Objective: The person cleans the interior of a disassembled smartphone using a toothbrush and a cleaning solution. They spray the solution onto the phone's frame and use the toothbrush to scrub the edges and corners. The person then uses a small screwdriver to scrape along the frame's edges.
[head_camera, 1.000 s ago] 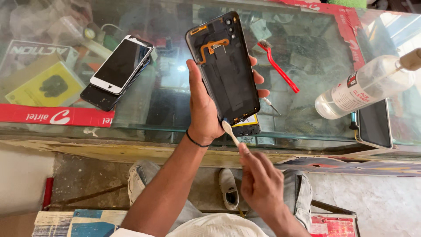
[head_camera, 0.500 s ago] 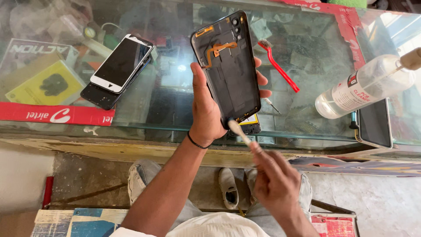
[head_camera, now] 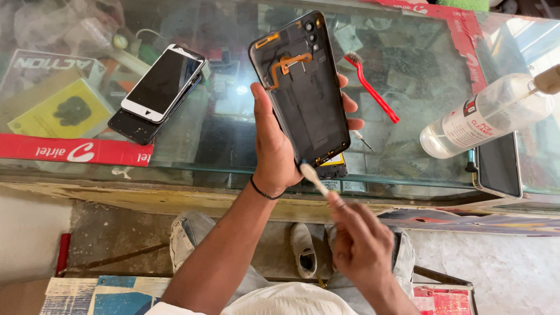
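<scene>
Both hands lower now, swab (head_camera: pixel 312 178) meeting phone shell (head_camera: pixel 303 93) — bottom edge

Left hand (head_camera: pixel 279 146) raised, fingers curled; right hand (head_camera: pixel 361 248) lower, fingers pinched.

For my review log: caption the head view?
Left hand holds phone back cover over glass counter; right hand applies small brush.

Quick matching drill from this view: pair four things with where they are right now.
1. phone back cover
2. white-tipped brush
3. red brush
4. clear bottle

a. lying on the glass right of the cover
b. held upright in the left hand
c. on its side at the right edge
d. in the right hand, at the cover's bottom edge

Pairs: 1-b, 2-d, 3-a, 4-c
</scene>
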